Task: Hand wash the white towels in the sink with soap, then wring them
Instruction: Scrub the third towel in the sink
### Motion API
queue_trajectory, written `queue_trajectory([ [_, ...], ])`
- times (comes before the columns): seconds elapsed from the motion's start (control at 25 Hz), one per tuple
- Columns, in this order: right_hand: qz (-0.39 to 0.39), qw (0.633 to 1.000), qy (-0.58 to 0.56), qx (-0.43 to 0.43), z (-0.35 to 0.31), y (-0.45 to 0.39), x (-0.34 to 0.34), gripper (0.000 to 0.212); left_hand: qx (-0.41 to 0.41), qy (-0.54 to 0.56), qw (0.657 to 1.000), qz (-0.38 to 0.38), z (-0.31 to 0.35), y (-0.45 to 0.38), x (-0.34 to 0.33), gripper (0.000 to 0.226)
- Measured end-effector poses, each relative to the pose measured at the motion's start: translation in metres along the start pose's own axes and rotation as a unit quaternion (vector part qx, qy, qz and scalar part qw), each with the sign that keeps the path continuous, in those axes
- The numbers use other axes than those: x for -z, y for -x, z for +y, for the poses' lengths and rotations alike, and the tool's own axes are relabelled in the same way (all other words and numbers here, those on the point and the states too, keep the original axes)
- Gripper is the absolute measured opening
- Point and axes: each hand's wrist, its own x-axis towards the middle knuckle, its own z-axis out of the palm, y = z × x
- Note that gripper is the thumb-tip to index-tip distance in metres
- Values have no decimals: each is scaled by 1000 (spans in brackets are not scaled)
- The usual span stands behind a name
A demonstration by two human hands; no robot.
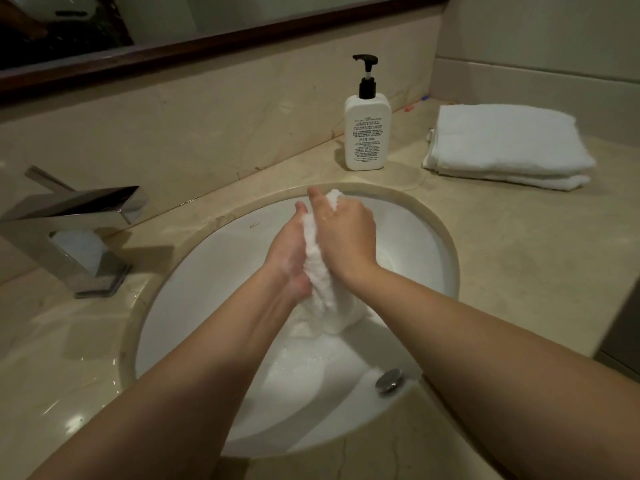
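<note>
Hanging over the sink (433, 237), the towel (320, 271) is squeezed between left hand (289, 251) and right hand (346, 233).

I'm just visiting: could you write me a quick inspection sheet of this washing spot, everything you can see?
Surface: beige stone counter around a white sink.
Job's things: wet towel held over the sink; soap bottle upright behind it; folded towels stacked on the right.
Clutter: small coloured bits by the wall, too small to identify.
Hands: left hand and right hand grip the wet towel.
Cables: nothing seen.
Surroundings: faucet, mirror frame.
</note>
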Motion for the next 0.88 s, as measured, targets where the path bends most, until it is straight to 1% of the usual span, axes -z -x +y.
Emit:
queue_trajectory([
  [0.08,-50,997,18,60,-1,22,-7,53,-16,34,999,21,-2,0,7,48],
  [0.12,-68,995,12,76,-3,30,-8,50,-15,49,998,19,-2,2,8,50],
  [0.16,-69,995,9,75,-4,30,-6,49,-17,51,998,15,-1,2,9,46],
  [0.24,-24,999,-6,23,-3,10,1,56,-5,20,1000,-2,3,6,0,36],
  [0.28,1,1000,-15,-6,-2,3,2,58,8,0,1000,-10,6,8,-6,37],
  [0.32,13,1000,-16,-13,-2,2,2,59,10,-17,1000,-2,6,7,-6,41],
  [0.4,-22,999,0,36,1,15,-4,56,-8,-20,999,26,5,6,2,48],
  [0.48,-73,994,6,87,0,28,-7,53,-7,17,1000,24,4,5,9,56],
  [0.52,-81,992,10,92,-2,26,-5,54,-7,23,1000,18,4,6,9,55],
  [0.56,-70,994,13,83,-1,17,-3,57,-12,24,1000,14,4,6,6,49],
  [0.6,-43,997,7,62,-2,7,0,59,-19,22,1000,10,4,6,2,42],
  [0.64,-14,999,-6,37,-1,0,2,60,-17,14,1000,6,6,6,-3,40],
  [0.68,4,1000,-18,17,1,-1,1,60,-3,1,1000,7,6,5,-4,45],
  [0.72,5,999,-32,10,1,6,0,60,11,-7,1000,7,7,7,-2,53],
  [0.76,-7,999,-43,19,2,14,-4,59,13,-11,1000,14,5,5,3,61],
  [0.8,-27,998,-43,42,1,24,-7,58,6,9,1000,20,2,2,8,66],
  [0.88,-49,996,-30,69,-2,31,-6,56,-17,39,999,34,-2,-2,12,67],
])
